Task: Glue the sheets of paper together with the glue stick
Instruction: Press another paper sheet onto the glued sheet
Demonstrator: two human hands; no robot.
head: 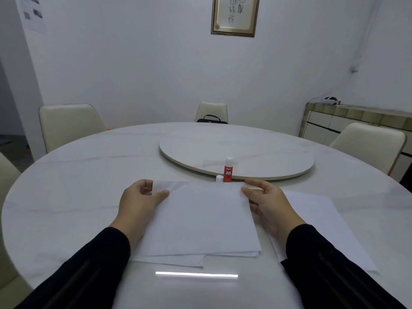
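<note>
A white sheet of paper [200, 217] is lifted at its far edge over another sheet [174, 260] lying on the table. My left hand [138, 204] pinches the top sheet's far left corner, thumb on top. My right hand [267, 204] pinches its far right corner. Just beyond the paper stands a red and white glue stick [228, 170], uncapped, with its white cap [219, 178] beside it on the left. More white paper [321, 221] lies flat under and to the right of my right arm.
The round white marble table [78, 197] carries a raised turntable [236, 150] at its middle, right behind the glue stick. Cream chairs [69, 123] stand around the table, one with a black bag [211, 119]. A sideboard [347, 121] stands at the right wall.
</note>
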